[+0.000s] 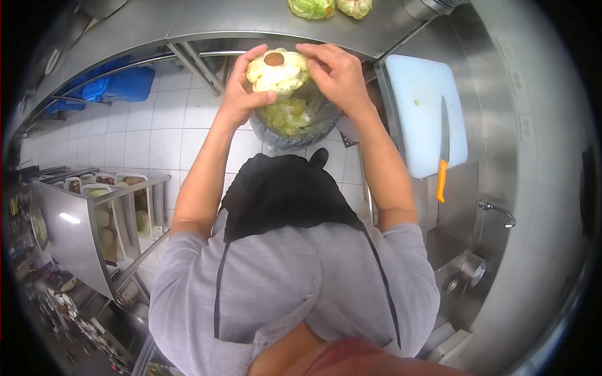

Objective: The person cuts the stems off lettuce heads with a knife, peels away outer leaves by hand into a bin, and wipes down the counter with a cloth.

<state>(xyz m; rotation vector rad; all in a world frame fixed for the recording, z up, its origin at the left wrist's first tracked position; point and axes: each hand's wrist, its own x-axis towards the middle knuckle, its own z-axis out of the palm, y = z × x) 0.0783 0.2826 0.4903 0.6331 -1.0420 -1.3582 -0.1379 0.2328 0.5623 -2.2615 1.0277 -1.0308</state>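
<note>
A pale green head of lettuce [283,76] with a browned round stem end facing up is in my left hand [241,88]. My left fingers wrap its far side and the thumb presses the near side. My right hand [335,74] is at the lettuce's right edge, fingers curled and thumb close to the index finger, pinching at the outer leaves. Whether a leaf is between those fingertips is hidden. Directly below, a bin lined with a clear plastic bag [295,141] holds loose lettuce leaves [290,117].
Two more lettuce heads [311,7] rest on the steel counter [232,15] ahead. To the right, an orange-handled knife [443,169] lies on a white cutting board [423,94] beside a sink tap [498,210]. A steel rack [75,219] with food containers stands left; blue bins [128,84] sit under the counter.
</note>
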